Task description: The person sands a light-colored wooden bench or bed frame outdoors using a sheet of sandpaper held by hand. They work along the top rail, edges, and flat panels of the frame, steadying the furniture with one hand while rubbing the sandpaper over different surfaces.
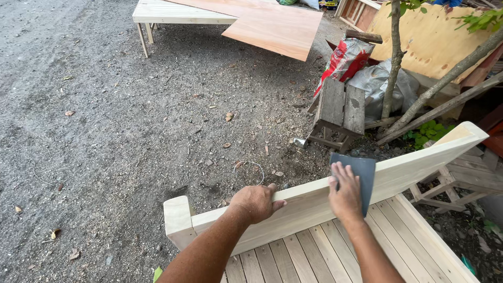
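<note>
A dark grey sandpaper sheet (361, 175) lay flat against the pale wooden rail (314, 202), under the right hand (346, 196); the left hand (257, 202) gripped the rail's top edge.

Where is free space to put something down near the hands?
The slatted deck below the rail, between the left hand and right hand, is bare. The gravel ground beyond is wide open. Crowded: around the small stool and sacks.
</note>
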A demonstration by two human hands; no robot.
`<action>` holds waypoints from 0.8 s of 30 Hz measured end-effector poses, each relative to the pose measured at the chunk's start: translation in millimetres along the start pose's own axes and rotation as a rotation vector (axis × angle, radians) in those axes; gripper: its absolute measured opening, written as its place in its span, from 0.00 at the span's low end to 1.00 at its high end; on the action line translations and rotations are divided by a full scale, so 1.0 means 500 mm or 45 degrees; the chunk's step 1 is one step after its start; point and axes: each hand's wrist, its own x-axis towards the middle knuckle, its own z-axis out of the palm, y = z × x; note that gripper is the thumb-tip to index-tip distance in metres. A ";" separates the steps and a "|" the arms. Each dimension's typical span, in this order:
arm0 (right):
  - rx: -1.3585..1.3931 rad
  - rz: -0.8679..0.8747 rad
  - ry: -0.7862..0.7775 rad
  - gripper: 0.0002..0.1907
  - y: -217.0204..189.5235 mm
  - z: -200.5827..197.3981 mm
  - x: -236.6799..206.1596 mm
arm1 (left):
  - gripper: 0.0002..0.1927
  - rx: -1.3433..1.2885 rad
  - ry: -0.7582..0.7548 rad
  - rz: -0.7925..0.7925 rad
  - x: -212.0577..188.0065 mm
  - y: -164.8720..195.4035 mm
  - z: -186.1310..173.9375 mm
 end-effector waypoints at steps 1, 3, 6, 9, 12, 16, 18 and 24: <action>0.052 -0.041 -0.007 0.26 -0.006 0.005 -0.012 | 0.41 0.004 0.000 0.004 0.000 0.000 0.000; 0.098 -0.060 0.014 0.26 0.011 -0.009 -0.015 | 0.41 0.010 0.002 0.002 0.002 -0.001 0.000; 0.058 0.049 0.041 0.26 0.101 -0.083 0.050 | 0.40 0.009 -0.014 0.012 0.000 -0.002 0.004; -0.044 0.154 0.023 0.27 0.114 -0.096 0.116 | 0.39 0.018 -0.026 0.019 0.003 -0.004 0.005; -0.084 0.142 0.007 0.27 0.035 -0.055 0.088 | 0.39 0.013 -0.009 0.023 0.010 -0.006 0.002; 0.124 -0.200 -0.032 0.28 -0.071 -0.006 -0.033 | 0.39 0.012 0.004 0.028 0.009 -0.002 0.004; 0.148 -0.141 -0.078 0.27 -0.052 -0.025 -0.043 | 0.39 0.029 -0.017 0.009 0.007 0.000 0.004; -0.004 0.173 -0.095 0.27 0.080 -0.110 0.087 | 0.38 0.029 -0.005 0.020 0.007 0.000 0.002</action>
